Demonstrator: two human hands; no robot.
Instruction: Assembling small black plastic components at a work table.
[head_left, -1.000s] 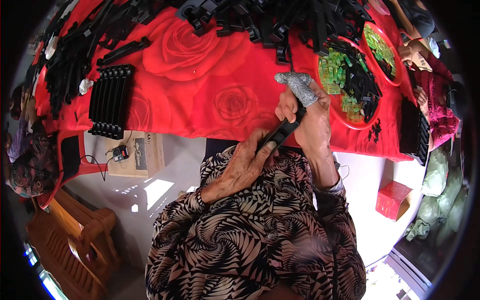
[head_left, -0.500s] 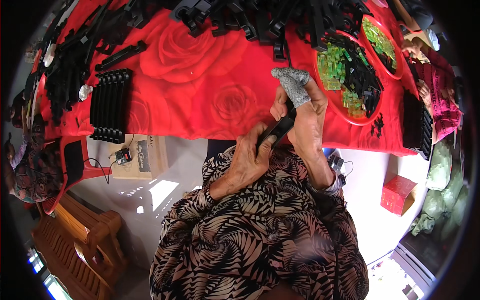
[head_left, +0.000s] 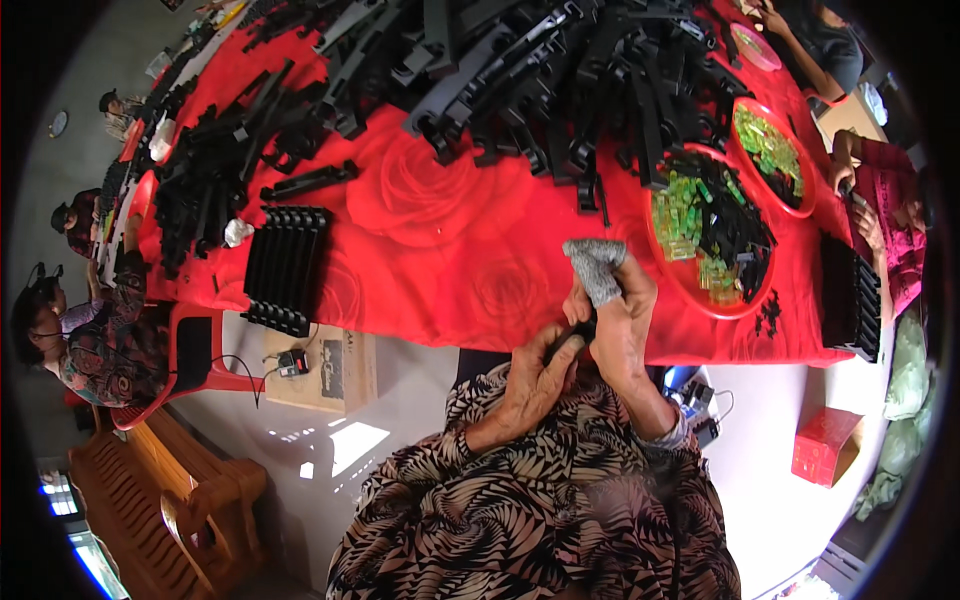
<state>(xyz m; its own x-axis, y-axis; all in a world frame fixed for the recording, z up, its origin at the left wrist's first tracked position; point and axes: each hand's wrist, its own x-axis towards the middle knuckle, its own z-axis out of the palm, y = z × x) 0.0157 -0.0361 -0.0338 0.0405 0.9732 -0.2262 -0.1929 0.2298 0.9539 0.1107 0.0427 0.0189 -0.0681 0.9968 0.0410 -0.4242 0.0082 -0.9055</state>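
Both hands meet just in front of the table's near edge, around a long black plastic part (head_left: 572, 338). My left hand (head_left: 532, 382) is closed on its near end, thumb laid along the top. My right hand (head_left: 622, 318) grips the far end; grey knitted covers (head_left: 596, 262) wrap some of its fingers. Most of the part is hidden by the fingers. To the right of my right hand lies a red-rimmed basket (head_left: 655, 232) with yellow-green clear pieces and small black pieces. A row of black parts (head_left: 288, 268) sits side by side on the left.
A large heap of black plastic parts (head_left: 560, 75) covers the far table, over a red rose-patterned cloth (head_left: 420, 285). Farther right are a second basket (head_left: 803, 208) and another black row (head_left: 850, 300). Co-workers sit at both sides. A red chair (head_left: 205, 350) stands left.
The view has tilted up, so the table and hands appear lower and more of the heap shows. The black part now looks foreshortened between my hands, which both keep hold of it.
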